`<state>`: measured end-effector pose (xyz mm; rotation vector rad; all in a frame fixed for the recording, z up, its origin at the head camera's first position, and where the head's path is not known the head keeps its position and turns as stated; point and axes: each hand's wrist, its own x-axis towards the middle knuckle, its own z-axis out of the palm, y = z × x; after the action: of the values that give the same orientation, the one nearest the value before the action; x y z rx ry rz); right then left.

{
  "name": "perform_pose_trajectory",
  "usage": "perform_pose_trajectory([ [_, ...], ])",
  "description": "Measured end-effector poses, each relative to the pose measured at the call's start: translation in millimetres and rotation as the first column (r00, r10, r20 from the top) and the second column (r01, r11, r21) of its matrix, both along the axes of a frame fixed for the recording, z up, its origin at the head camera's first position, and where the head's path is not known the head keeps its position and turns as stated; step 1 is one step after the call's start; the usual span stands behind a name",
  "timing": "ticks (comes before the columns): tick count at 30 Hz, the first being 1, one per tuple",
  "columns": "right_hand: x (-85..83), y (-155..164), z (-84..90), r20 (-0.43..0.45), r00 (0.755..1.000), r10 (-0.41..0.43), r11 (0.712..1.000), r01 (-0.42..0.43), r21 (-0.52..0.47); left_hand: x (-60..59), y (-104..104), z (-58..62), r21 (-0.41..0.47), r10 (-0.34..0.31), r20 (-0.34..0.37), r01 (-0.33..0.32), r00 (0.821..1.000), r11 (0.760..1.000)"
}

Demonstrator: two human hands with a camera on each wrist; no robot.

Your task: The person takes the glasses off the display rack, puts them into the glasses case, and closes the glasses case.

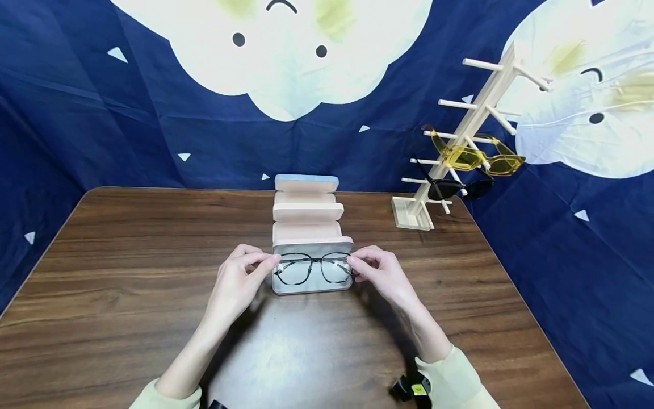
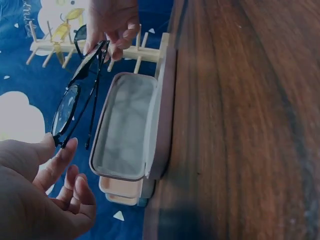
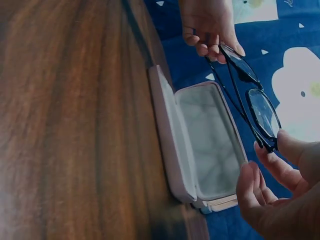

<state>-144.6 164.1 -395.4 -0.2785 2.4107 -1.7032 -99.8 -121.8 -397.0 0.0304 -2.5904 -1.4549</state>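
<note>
The left hand and the right hand each pinch one end of the thin-rimmed black glasses, temples folded in, broad clear lenses I can see straight through, held just above the grey-lined front compartment of the case lying open on the desk.

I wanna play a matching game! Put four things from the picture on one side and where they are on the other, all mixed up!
1. clear glasses
2. yellow sunglasses
3. dark sunglasses
4. glasses case

A. lower pair on the wooden stand
B. open on the table
C. held by the left hand and right hand
D. higher pair on the stand

Pairs: 1-C, 2-D, 3-A, 4-B
</note>
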Motion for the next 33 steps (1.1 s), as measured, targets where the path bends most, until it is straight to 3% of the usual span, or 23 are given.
perform_pose_trajectory([
  [7,-2.2,-2,-9.3,-0.048,0.997,-0.056,0.994,0.060,0.090,-4.8,0,-12.7,-0.044,0.004,0.006,-0.004,1.000,0.999],
  [16,-6.5,-2,-17.9,-0.118,0.992,-0.042,0.977,0.065,0.203,-7.9,3,-23.5,-0.055,0.032,0.002,-0.032,0.999,0.998],
  [26,-18.7,-4,-28.6,-0.086,0.996,0.006,0.979,0.012,0.204,-16.2,1,-26.9,-0.100,0.023,0.076,-0.015,0.997,0.995],
  [33,-22.2,-4,-31.4,-0.054,0.999,-0.003,0.972,0.015,0.234,-18.0,0,-28.0,-0.119,0.004,0.084,0.006,0.996,0.993],
])
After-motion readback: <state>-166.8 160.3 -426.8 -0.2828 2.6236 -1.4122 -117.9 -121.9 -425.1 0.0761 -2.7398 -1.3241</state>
